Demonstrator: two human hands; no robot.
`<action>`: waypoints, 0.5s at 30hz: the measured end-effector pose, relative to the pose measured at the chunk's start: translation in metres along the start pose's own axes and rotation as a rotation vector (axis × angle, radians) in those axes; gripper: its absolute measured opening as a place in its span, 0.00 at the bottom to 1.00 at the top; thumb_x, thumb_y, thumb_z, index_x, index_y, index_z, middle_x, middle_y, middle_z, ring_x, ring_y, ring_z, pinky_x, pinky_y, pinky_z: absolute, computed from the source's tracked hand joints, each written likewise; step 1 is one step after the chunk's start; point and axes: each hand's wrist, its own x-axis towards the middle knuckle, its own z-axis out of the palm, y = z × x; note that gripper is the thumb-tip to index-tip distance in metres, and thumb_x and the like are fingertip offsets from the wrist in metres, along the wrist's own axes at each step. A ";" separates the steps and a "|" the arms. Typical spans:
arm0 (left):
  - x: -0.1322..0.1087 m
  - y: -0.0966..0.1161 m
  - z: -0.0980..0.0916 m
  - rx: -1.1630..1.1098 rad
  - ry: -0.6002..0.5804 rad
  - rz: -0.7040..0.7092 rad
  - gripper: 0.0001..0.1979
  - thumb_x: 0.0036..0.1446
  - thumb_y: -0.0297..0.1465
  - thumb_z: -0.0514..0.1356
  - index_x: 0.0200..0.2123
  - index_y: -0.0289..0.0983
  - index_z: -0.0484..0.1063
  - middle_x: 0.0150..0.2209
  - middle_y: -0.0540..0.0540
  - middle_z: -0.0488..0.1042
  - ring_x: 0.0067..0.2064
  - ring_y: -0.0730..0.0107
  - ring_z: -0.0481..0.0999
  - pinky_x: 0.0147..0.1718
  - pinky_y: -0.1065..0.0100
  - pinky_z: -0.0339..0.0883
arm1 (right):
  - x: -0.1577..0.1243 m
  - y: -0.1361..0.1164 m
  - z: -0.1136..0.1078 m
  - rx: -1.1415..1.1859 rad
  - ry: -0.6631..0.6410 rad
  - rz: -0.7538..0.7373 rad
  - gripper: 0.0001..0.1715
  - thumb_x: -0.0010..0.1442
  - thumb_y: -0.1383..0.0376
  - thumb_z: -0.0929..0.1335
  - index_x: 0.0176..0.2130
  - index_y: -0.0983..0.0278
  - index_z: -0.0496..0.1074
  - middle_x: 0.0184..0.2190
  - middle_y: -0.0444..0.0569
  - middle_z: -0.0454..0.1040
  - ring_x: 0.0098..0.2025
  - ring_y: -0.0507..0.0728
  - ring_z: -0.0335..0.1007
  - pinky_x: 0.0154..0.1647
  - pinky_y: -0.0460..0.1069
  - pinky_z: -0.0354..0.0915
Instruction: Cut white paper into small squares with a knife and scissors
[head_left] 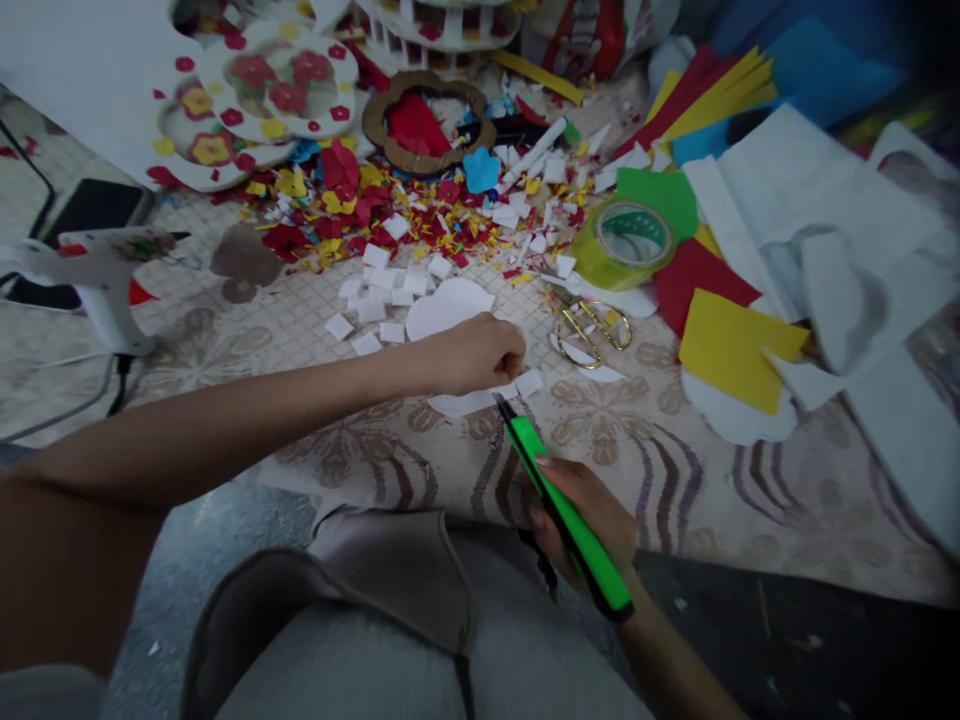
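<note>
My right hand [596, 510] is wrapped round a green utility knife [566, 510], its blade pointing forward at a white strip [466, 404] near the table's front edge. Just beyond the blade, my left hand [472, 355] is closed with its fingertips pressed together; what they pinch, if anything, is hidden. A small white square [529, 384] lies by the strip's right end. Behind my left hand are a white rounded cutout [448, 305] and a loose heap of white squares [373, 306]. Gold-handled scissors [589, 330] lie to the right of the hand.
A roll of clear yellowish tape [626, 240] sits behind the scissors. Coloured scraps [420, 215] and a brown flower-shaped ring [375, 120] cover the back. At left stands a white glue gun [105, 275] with its cord. Yellow sheet [739, 345] and white pieces [817, 220] lie right.
</note>
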 end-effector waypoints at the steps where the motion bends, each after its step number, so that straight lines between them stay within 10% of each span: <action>1: 0.001 -0.001 0.000 -0.005 -0.005 -0.001 0.07 0.47 0.18 0.60 0.25 0.33 0.75 0.23 0.53 0.72 0.26 0.78 0.69 0.29 0.74 0.58 | 0.002 -0.001 0.002 -0.002 -0.013 -0.005 0.23 0.61 0.64 0.65 0.56 0.60 0.65 0.38 0.51 0.78 0.36 0.56 0.78 0.32 0.46 0.74; 15: 0.008 -0.006 -0.001 -0.047 -0.021 0.007 0.07 0.44 0.17 0.61 0.23 0.33 0.76 0.20 0.53 0.72 0.23 0.79 0.69 0.30 0.74 0.60 | 0.009 -0.005 0.012 -0.069 -0.044 0.028 0.27 0.61 0.65 0.66 0.59 0.54 0.63 0.38 0.49 0.78 0.35 0.58 0.78 0.30 0.48 0.75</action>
